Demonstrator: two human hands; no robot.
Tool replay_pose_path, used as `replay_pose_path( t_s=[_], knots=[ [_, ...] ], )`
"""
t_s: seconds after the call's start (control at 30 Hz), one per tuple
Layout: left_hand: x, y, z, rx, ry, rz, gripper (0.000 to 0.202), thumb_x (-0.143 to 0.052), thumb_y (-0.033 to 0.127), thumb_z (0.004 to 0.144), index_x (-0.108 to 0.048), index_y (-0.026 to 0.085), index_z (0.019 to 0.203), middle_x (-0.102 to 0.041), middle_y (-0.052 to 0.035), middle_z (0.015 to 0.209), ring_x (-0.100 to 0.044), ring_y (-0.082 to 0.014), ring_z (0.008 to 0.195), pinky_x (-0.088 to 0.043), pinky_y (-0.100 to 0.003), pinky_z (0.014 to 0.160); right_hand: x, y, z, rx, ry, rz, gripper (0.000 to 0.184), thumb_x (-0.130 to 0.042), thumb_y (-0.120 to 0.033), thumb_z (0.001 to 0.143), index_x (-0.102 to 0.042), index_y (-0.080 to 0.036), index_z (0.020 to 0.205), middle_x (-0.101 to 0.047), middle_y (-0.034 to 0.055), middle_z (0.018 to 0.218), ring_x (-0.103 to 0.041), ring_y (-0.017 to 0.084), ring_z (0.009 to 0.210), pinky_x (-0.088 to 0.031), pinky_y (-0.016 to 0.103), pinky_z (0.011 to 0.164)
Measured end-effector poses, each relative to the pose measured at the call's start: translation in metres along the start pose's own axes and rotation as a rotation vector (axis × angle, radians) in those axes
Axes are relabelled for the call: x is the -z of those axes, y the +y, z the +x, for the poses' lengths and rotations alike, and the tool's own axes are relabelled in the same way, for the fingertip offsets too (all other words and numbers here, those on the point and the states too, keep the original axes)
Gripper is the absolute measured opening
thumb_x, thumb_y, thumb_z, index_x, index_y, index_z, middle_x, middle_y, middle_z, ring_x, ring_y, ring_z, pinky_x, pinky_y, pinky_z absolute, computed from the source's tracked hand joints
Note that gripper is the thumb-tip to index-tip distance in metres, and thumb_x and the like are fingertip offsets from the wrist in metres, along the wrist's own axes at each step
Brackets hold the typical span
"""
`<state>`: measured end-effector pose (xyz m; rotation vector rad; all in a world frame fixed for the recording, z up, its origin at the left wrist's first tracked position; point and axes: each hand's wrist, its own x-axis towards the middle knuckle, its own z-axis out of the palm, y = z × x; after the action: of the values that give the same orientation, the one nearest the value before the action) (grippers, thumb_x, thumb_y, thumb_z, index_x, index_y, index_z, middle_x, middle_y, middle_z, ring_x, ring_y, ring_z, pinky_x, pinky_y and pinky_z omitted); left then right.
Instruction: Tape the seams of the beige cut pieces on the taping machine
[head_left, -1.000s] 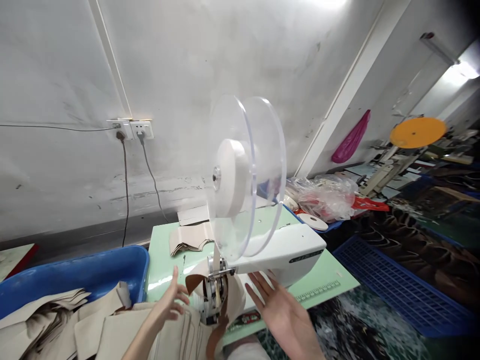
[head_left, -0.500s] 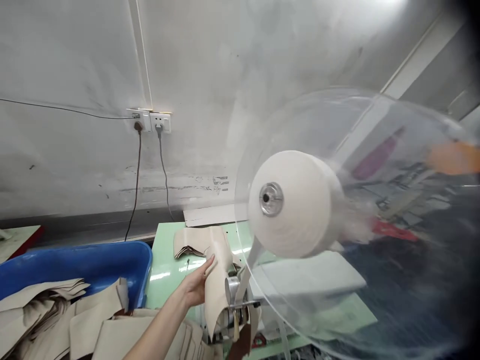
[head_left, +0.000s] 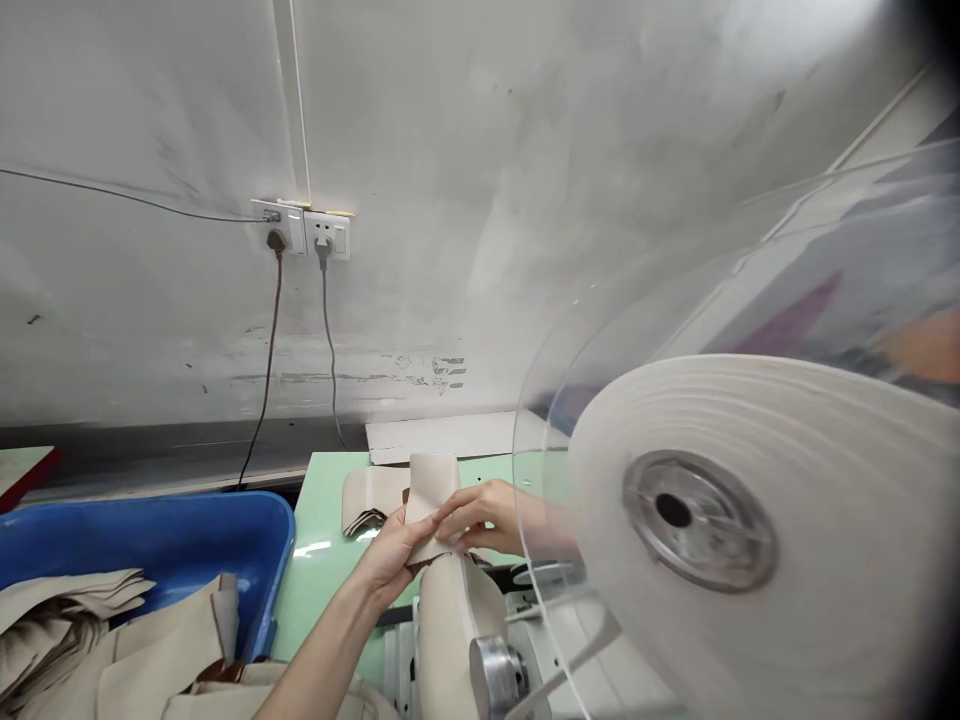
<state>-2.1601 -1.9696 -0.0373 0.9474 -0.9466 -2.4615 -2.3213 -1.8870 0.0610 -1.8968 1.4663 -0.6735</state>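
My left hand (head_left: pixel 391 552) is closed on the left edge of a beige leather-like piece (head_left: pixel 433 478), thumb on top. From the right, my right hand (head_left: pixel 491 512) reaches behind the clear disc, its bent fingers pinching the same piece near my left thumb. Below both hands, another beige length (head_left: pixel 450 625) curves over the machine, next to a round metal roller (head_left: pixel 491 678). Whether the two beige parts are joined I cannot tell. A folded beige stack (head_left: pixel 367 495) lies on the green table (head_left: pixel 319 520), left of the held piece.
A large white tape roll (head_left: pixel 825 500) with a clear plastic disc (head_left: pixel 544 430) fills the right side, close to my right forearm. At left stands a blue tub (head_left: pixel 195 520) with several beige pieces (head_left: pixel 161 640). Wall sockets (head_left: pixel 326 235) with hanging cords are behind.
My right hand has come into view and onto the beige piece. The left hand has shifted slightly lower, and the tape roll looks larger and nearer. The view has moved.
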Motion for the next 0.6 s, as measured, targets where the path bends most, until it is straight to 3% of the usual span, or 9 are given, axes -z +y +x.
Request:
replay_pose_path(
  t_s=[0.13, 0.4, 0.5, 0.6],
  knots=[
    [-0.002, 0.003, -0.001, 0.009, -0.006, 0.048, 0.056, -0.087, 0.038, 0.061, -0.064, 0.016, 0.107, -0.074, -0.0076, 0.090, -0.068, -0.0217, 0.077, -0.050, -0.028, 0.065, 0.003, 0.000, 0.013, 0.059, -0.176, -0.056, 0.019, -0.058, -0.021, 0.088, -0.076, -0.020, 0.092, -0.066, 0.0026, 0.109, -0.062, 0.007, 0.066, -0.049, 0.021, 0.072],
    [-0.009, 0.018, -0.008, -0.078, -0.036, 0.110, 0.051, -0.087, 0.042, 0.059, -0.064, 0.014, 0.095, -0.070, -0.0035, 0.077, -0.061, -0.0140, 0.063, -0.044, -0.021, 0.054, 0.002, 0.000, 0.015, -0.030, -0.170, -0.119, 0.007, -0.069, -0.014, 0.080, -0.073, -0.017, 0.085, -0.055, 0.0015, 0.107, -0.057, 0.003, 0.061, -0.046, 0.019, 0.066],
    [-0.009, 0.014, -0.007, -0.122, -0.073, 0.155, 0.039, -0.083, 0.038, 0.064, -0.064, 0.015, 0.089, -0.066, -0.0004, 0.068, -0.058, -0.0129, 0.058, -0.042, -0.021, 0.051, -0.015, -0.001, 0.016, -0.036, -0.140, -0.294, 0.007, -0.072, -0.011, 0.075, -0.068, -0.015, 0.078, -0.055, 0.0000, 0.099, -0.049, 0.002, 0.056, -0.037, 0.021, 0.058],
    [-0.007, 0.012, -0.003, -0.186, -0.068, 0.244, 0.028, -0.078, 0.034, 0.068, -0.065, 0.014, 0.084, -0.062, 0.0014, 0.063, -0.055, -0.0122, 0.054, -0.042, -0.022, 0.050, -0.032, 0.000, 0.019, -0.033, -0.125, -0.579, 0.016, -0.057, 0.000, 0.075, -0.062, -0.015, 0.079, -0.054, 0.0010, 0.092, -0.038, 0.006, 0.057, -0.021, 0.024, 0.051]
  ],
)
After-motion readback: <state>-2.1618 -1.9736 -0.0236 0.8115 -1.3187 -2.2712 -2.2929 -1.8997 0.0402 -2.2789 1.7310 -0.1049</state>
